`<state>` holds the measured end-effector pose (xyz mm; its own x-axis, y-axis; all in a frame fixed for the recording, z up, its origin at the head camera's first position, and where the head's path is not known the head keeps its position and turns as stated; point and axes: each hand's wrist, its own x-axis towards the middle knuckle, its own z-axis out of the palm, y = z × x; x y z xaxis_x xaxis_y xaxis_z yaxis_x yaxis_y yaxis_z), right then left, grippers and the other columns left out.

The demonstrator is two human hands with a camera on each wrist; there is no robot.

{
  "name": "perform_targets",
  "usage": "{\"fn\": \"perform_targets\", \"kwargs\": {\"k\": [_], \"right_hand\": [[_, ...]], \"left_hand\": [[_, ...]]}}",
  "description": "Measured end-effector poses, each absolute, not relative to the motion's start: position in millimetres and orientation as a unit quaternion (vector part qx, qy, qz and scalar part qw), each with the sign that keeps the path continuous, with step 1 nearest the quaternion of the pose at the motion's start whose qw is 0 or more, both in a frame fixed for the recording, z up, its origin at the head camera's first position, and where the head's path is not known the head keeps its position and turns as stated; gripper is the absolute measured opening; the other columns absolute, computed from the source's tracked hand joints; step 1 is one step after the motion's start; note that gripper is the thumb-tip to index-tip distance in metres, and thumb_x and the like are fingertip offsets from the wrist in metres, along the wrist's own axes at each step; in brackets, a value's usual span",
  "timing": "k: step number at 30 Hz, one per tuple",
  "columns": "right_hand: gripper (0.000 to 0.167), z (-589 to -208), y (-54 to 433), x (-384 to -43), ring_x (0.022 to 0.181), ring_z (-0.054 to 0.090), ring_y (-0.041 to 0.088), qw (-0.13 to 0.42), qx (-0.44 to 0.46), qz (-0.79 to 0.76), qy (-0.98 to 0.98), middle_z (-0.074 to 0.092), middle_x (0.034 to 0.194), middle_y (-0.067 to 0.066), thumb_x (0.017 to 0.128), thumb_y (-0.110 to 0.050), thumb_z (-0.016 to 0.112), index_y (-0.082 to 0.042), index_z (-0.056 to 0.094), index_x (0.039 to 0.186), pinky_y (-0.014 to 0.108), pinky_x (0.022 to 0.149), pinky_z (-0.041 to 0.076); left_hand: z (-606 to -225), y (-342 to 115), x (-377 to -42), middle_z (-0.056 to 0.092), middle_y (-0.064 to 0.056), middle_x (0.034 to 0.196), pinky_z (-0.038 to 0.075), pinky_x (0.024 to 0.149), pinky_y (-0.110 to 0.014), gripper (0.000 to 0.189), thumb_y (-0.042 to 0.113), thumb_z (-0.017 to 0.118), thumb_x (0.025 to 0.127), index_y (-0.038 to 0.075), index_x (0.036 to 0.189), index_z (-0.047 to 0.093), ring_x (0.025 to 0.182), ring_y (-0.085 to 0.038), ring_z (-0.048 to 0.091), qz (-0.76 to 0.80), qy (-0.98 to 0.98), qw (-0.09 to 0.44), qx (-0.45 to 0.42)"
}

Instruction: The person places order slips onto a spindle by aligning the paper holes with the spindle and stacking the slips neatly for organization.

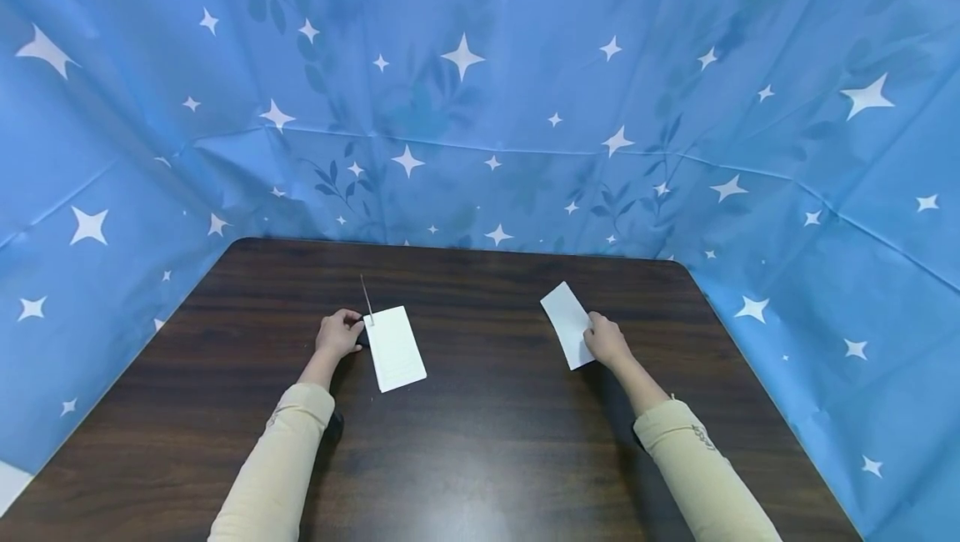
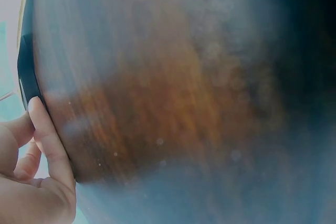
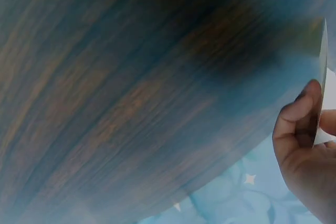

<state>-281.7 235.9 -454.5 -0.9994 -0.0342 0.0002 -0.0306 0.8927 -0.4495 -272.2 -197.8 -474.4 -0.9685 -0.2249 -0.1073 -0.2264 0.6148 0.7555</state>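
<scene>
In the head view my left hand (image 1: 340, 332) is at the left edge of a small stack of white paper (image 1: 395, 348). Thumb and fingers pinch a black binder clip (image 1: 364, 335) there, mostly covered by the hand; a thin metal arm sticks up from it. The left wrist view shows the clip's dark body (image 2: 29, 74) beside the fingertips (image 2: 35, 106). On the right, my right hand (image 1: 606, 339) grips a white sheet of paper (image 1: 567, 325) by its right edge. From the right wrist view that sheet (image 3: 324, 51) is edge-on between thumb and fingers.
Both hands work over a dark wood-grain table (image 1: 480, 442) with rounded far corners. A blue curtain (image 1: 525, 92) with white stars hangs behind it and along the sides. Bare tabletop lies between the stack and the sheet.
</scene>
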Motion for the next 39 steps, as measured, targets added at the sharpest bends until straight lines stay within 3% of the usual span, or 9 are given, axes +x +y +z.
{"fn": "perform_targets", "kwargs": {"k": [3,5,9,11,13,16,24,32,39], "right_hand": [[0.027,-469.1,242.6,-295.4,0.091,0.063,0.039,0.013,-0.015,-0.27,0.963,0.063,0.106,0.032,0.089,-0.002,0.053,0.016,0.056,0.11,0.046,0.075,0.053],[0.024,-493.1,254.3,-309.4,0.077,0.062,0.027,-0.008,-0.036,-0.307,0.951,0.069,0.091,0.021,0.089,-0.014,0.062,0.007,0.064,0.098,0.037,0.067,0.053],[0.036,-543.7,275.9,-337.9,0.057,0.058,0.015,-0.017,-0.061,-0.352,0.934,0.066,0.07,0.01,0.088,-0.034,0.066,0.001,0.068,0.083,0.028,0.049,0.049],[0.037,-540.8,269.2,-335.3,0.051,0.058,0.016,0.001,-0.036,-0.359,0.932,0.064,0.069,0.014,0.092,-0.032,0.061,0.005,0.066,0.087,0.028,0.043,0.049],[0.03,-507.2,245.8,-312.2,0.049,0.059,0.022,0.042,0.01,-0.354,0.934,0.062,0.072,0.02,0.096,-0.018,0.052,0.011,0.061,0.097,0.031,0.043,0.051],[0.028,-471.7,219.1,-282.9,0.05,0.055,0.021,0.057,0.028,-0.332,0.941,0.061,0.076,0.024,0.095,-0.007,0.043,0.016,0.056,0.106,0.028,0.045,0.048],[0.022,-453.3,189.8,-264.3,0.052,0.05,0.015,0.041,0.017,-0.351,0.935,0.058,0.074,0.017,0.096,-0.01,0.043,0.006,0.054,0.084,0.023,0.046,0.046],[0.02,-453.2,167.5,-262.9,0.051,0.048,0.012,0.04,0.021,-0.411,0.911,0.053,0.067,0.01,0.096,-0.008,0.045,0.008,0.055,0.089,0.02,0.045,0.044],[0.02,-441.7,139.3,-258.8,0.045,0.044,0.009,0.041,0.013,-0.478,0.877,0.044,0.057,0.0,0.098,-0.008,0.043,0.008,0.055,0.097,0.016,0.042,0.038]], "left_hand": [[-474.4,-198.7,-273.0,0.044,-0.03,0.113,0.055,0.061,-0.023,0.026,0.012,0.048,0.097,-0.005,0.117,0.052,0.051,-0.003,0.055,0.419,0.899,0.004,-0.126],[-474.4,-198.7,-273.0,0.044,-0.031,0.114,0.055,0.059,-0.022,0.026,0.012,0.048,0.098,-0.005,0.117,0.052,0.051,-0.003,0.055,0.419,0.9,0.004,-0.125],[-475.3,-198.3,-272.8,0.045,-0.03,0.112,0.055,0.058,-0.021,0.025,0.012,0.049,0.097,-0.005,0.116,0.052,0.05,-0.002,0.054,0.417,0.9,0.001,-0.126],[-475.0,-197.7,-272.5,0.045,-0.029,0.111,0.055,0.059,-0.022,0.024,0.012,0.049,0.097,-0.005,0.115,0.053,0.05,-0.002,0.054,0.417,0.9,-0.002,-0.127],[-474.8,-197.2,-271.9,0.045,-0.029,0.11,0.055,0.059,-0.022,0.024,0.011,0.049,0.097,-0.004,0.115,0.053,0.05,-0.003,0.055,0.418,0.9,-0.002,-0.125],[-475.1,-197.2,-270.8,0.044,-0.029,0.111,0.056,0.061,-0.023,0.024,0.012,0.049,0.097,-0.004,0.115,0.053,0.05,-0.003,0.055,0.421,0.898,0.004,-0.126],[-475.1,-198.5,-269.5,0.045,-0.029,0.111,0.055,0.076,-0.034,0.025,0.012,0.048,0.097,-0.004,0.115,0.052,0.052,-0.007,0.06,0.417,0.901,-0.001,-0.12],[-475.1,-201.9,-270.1,0.051,-0.031,0.111,0.053,0.058,-0.02,0.026,0.011,0.047,0.097,-0.006,0.116,0.052,0.049,-0.003,0.057,0.442,0.889,0.004,-0.122],[-468.2,-204.4,-272.4,0.044,-0.03,0.113,0.055,0.05,-0.021,0.029,0.009,0.041,0.098,-0.01,0.119,0.046,0.056,-0.011,0.053,0.522,0.841,0.046,-0.133]]}}
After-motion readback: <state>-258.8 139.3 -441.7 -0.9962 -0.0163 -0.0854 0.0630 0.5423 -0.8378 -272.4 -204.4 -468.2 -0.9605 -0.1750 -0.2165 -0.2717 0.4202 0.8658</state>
